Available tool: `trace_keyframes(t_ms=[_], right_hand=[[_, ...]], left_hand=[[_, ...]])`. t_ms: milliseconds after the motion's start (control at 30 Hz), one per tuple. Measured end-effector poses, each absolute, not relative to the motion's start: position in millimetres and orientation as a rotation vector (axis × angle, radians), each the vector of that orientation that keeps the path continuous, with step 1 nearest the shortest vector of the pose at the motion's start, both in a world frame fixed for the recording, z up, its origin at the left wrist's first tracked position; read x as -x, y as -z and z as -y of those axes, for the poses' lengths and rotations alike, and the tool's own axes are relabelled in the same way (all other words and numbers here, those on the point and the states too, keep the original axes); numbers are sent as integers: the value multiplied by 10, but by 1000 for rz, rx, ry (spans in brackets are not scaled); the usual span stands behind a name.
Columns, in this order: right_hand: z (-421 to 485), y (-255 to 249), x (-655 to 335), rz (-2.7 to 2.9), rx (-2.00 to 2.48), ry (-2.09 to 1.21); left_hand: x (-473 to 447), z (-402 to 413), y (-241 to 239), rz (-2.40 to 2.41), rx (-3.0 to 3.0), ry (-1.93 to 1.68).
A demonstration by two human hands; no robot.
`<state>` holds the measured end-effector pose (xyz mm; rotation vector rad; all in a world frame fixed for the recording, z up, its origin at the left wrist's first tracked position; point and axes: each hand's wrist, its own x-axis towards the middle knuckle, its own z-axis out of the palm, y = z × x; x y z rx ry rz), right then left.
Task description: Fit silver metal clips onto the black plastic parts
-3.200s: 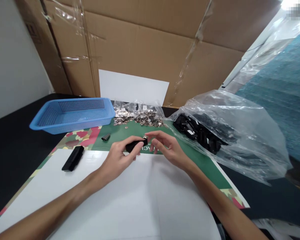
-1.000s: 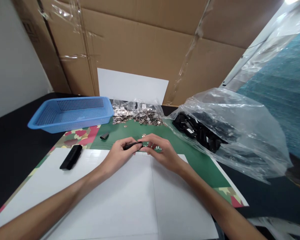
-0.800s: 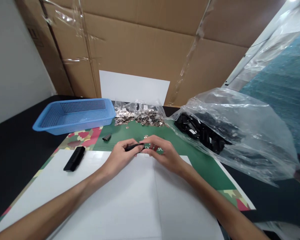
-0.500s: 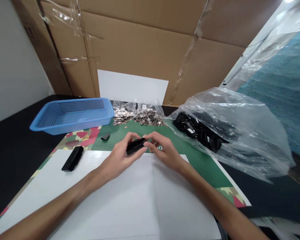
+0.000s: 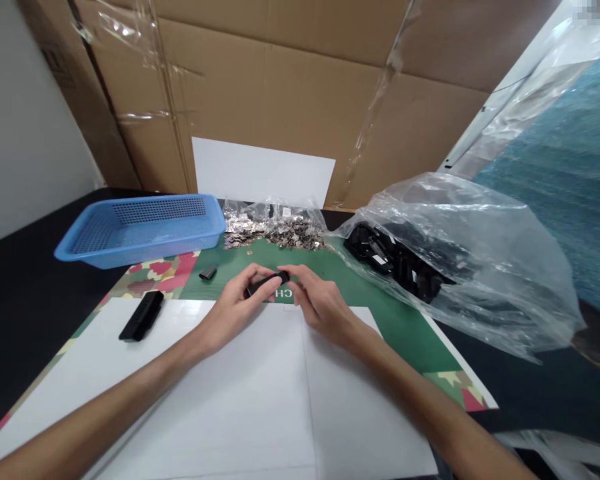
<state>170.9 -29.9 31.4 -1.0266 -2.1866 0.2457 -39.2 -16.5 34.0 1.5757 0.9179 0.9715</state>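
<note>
My left hand point(image 5: 230, 310) and my right hand point(image 5: 316, 303) meet over the green mat point(image 5: 395, 320), just past the white sheet point(image 5: 260, 400). Between them is a small black plastic part point(image 5: 267, 283). The left fingers grip its left end from below and behind. The right thumb and fingers pinch its right end. Whether the right hand also holds one of the small metal pieces is hidden.
A blue basket point(image 5: 140, 229) stands at the far left. Another black part point(image 5: 141, 315) lies on the sheet's left edge, a small dark piece point(image 5: 208, 273) beyond it. A heap of small metal pieces point(image 5: 280, 233) in clear plastic lies behind my hands. A clear bag of black parts point(image 5: 430, 260) sits right. Cardboard point(image 5: 300, 100) walls the back.
Both hands have stayed together at the same spot. The black part has been turned between the fingers, from edge-on a second ago to its broader side and back to slimmer now.
</note>
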Motion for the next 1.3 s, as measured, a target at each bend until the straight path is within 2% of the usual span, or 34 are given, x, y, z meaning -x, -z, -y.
trace_keyframes(t_ms=[300,733,1000,1133,1300], right_hand=[[257,-233,-1814,2468,1001,112],[230,-312,-1920,2482,947,-163],[121,-198,-1895,2333,1088,-127],[66,-142,-1899,2445,1223,-155],[60,-130,-1890,2452,1288,-261]], left_hand=[[420,106,-337,-862,-1496,-840],[459,87,-415,-843,-1483,-715],[514,116,-381,-1193,-2176,-841],[546,37,-266,-1332,-2569,-755],[582,-53,-138,-1442,-2717,-676]])
